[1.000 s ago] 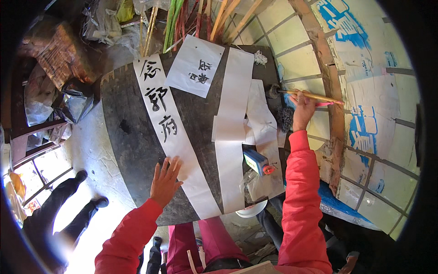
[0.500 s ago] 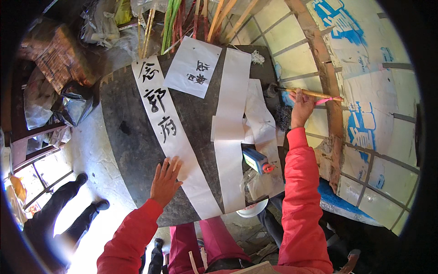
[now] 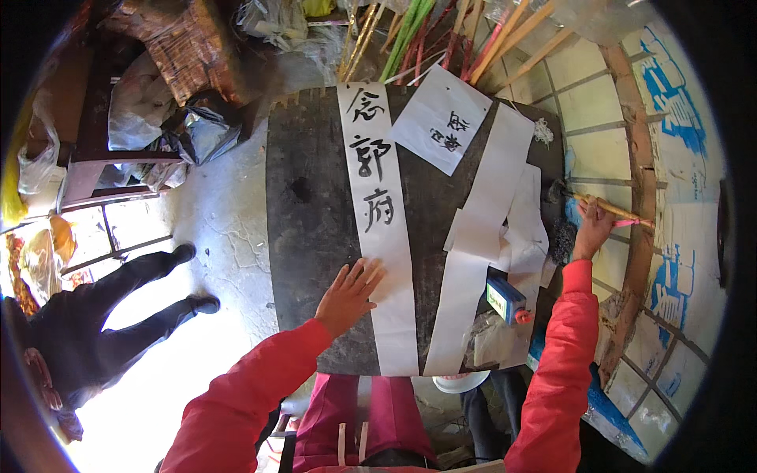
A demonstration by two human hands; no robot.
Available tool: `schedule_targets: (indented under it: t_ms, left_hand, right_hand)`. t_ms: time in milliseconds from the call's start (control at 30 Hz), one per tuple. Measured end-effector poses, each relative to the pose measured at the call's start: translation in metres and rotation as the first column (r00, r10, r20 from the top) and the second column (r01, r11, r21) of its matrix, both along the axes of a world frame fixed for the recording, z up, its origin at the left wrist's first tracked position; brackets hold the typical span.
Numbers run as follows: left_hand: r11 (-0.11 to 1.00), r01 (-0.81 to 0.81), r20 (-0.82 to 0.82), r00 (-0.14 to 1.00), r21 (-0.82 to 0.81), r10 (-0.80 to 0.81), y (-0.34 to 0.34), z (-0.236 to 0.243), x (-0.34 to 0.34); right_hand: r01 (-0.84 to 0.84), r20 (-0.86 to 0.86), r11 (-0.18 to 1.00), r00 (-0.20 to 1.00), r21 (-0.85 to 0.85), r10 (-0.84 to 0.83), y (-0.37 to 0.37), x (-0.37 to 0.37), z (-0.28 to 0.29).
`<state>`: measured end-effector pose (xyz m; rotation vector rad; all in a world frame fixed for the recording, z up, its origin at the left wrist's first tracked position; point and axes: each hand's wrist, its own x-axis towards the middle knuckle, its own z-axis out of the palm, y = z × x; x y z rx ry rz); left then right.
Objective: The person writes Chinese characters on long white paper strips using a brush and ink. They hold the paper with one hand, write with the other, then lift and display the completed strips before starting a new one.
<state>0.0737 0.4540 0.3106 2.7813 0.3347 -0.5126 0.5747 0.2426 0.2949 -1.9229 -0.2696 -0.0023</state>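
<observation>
A long white paper strip [image 3: 394, 276] runs down the dark table [image 3: 307, 260], with black brush-written characters on its upper part. Spread out flat, my left hand [image 3: 349, 296] rests with its fingertips on the strip's left edge, below the writing. My right hand [image 3: 591, 229] grips the wooden handle of a writing brush [image 3: 611, 208] with a pink tie near its end. The brush's dark tip is at the table's right edge, by a dark inky patch [image 3: 561, 240]. A white sheet [image 3: 443, 117] with smaller characters lies right of the strip's top.
Blank paper strips [image 3: 481, 213] overlap on the table's right side. A blue bottle with a red cap [image 3: 509, 299] lies on them, near clear plastic [image 3: 487, 340]. Coloured sticks [image 3: 410, 39] stand behind the table. A tiled wall [image 3: 595, 118] is at right. Another person's legs [image 3: 126, 292] show at left.
The view has swung left, so the table and papers appear farther right. My left hand stays flat on the strip; my right hand still holds the brush at the table's right edge.
</observation>
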Motion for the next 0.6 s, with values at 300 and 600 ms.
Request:
schedule_targets:
  t_ms: [300,600]
  left_hand:
    - [0.995,-0.081,0.009,0.997,-0.059,0.082,-0.002,-0.004,-0.001]
    - [0.990,-0.084,-0.010,0.996,-0.112,0.084,-0.001,-0.001,0.002]
  right_hand:
    - [0.027,-0.074,0.995,0.997,0.100,-0.019,0.001,-0.002,0.008]
    - [-0.001,-0.001,0.996,1.000,0.094,0.001,0.011,-0.021,0.044]
